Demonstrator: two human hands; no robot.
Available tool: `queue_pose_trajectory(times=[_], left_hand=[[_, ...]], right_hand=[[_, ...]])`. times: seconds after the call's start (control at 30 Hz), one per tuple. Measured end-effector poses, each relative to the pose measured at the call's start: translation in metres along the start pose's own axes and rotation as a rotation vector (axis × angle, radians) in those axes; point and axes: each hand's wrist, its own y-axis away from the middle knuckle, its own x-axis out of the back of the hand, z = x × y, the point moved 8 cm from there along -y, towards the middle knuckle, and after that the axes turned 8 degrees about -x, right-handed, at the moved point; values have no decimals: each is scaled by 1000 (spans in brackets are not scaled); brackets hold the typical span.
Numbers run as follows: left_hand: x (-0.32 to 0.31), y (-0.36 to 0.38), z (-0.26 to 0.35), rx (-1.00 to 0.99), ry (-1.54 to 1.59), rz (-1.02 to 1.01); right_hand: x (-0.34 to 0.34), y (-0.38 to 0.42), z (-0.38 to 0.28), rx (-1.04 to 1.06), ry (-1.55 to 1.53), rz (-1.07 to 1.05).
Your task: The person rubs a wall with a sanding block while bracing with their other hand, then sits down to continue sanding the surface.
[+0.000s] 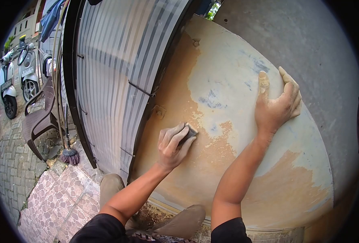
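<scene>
A large curved panel [228,97] fills the middle of the view, its pale coating patched with tan and a few bluish-grey spots. My left hand [173,146], dusty at the fingers, is closed around a small dark sanding block [191,130] against the panel, where the tan meets the pale area. The block's underside is hidden. Higher up on the right, my right hand [278,101] grips the panel's outer edge. Its thumb lies on the face and its other fingers curl over the rim, partly out of sight.
A striped translucent sheet in a dark frame [118,60] stands along the panel's left side, with thin rods sticking out. Further left are a brown plastic chair [42,115], a broom [70,156] and parked scooters [27,69]. A grey surface [309,52] lies beyond the right edge.
</scene>
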Motion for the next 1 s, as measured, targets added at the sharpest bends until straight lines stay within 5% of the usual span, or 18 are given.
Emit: queue_pose_trajectory(times=[0.17,0.27,0.37,0.47,0.67,0.73,0.87,1.0], left_hand=[[-11,-124,-14,56,117,194],[-11,-92,-4,4,-42,218],[-6,33,-1,-44,-62,47],[-1,29,-1,22,-8,-7],[-16,-119,-8,-12,45,177],[-16,-105,-8,-5,45,219],[-11,41,7,-112,-30,-47],[-8,5,8,-48,64,-54]], right_hand=[[0,-1,1,27,-37,-46],[0,-1,2,25,-43,-63],[-2,-1,4,33,-27,-43],[-3,0,3,41,-6,-22],[-3,0,3,50,-8,-11],[-3,1,4,60,-6,-6],[-3,1,4,57,-5,19],[-5,3,6,66,13,5]])
